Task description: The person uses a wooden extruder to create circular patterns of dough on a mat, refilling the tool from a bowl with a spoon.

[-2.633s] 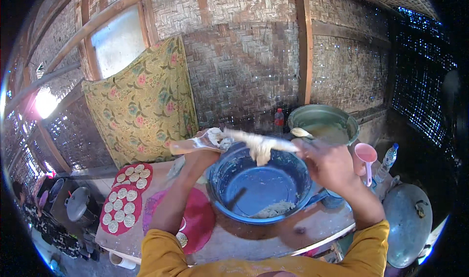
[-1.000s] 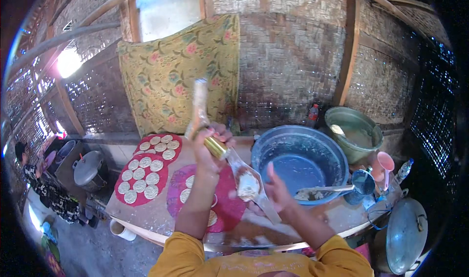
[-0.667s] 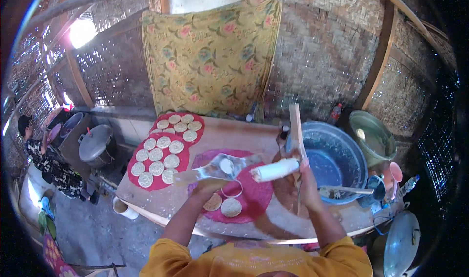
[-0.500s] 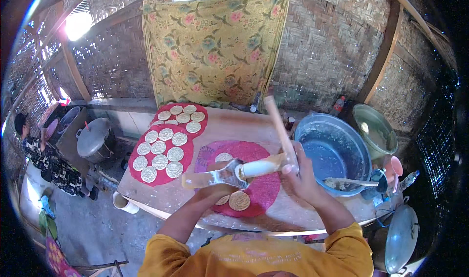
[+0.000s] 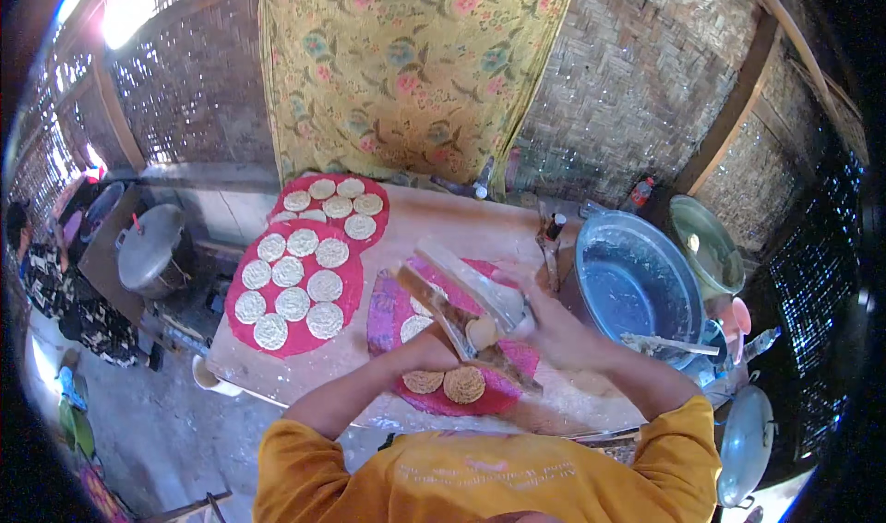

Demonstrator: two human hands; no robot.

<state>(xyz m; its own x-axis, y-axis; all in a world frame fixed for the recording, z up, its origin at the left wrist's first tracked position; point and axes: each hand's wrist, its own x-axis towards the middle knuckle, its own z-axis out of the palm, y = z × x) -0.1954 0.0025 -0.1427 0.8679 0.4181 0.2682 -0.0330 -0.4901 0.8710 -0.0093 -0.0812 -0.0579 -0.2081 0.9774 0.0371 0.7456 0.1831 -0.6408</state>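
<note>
My left hand [image 5: 432, 350] grips a wooden hand press [image 5: 429, 300], its bar slanting across the pink sheet [image 5: 513, 396]. Closed round the press's pale plunger piece [image 5: 466, 276] is my right hand [image 5: 546, 322], just to the right; motion blurs it. A pale round end [image 5: 482, 332] shows between the two parts, whose exact fit I cannot make out. Under the press, coiled dough rounds lie on the sheet, among them a near one [image 5: 464, 385]; my hands partly hide the others.
Two red sheets of coiled dough rounds [image 5: 292, 303] lie at the table's left. Right of my hands stands a blue basin [image 5: 637, 288] with a pale-coated stick [image 5: 669, 344] across its rim. A green basin [image 5: 706, 246] stands behind; a lidded pot [image 5: 152, 251] and another person [image 5: 65, 292] are far left.
The press parts have turned; the plunger handle no longer stands up and both pieces now slant down to the right. My right hand has come slightly left. The view has shifted.
</note>
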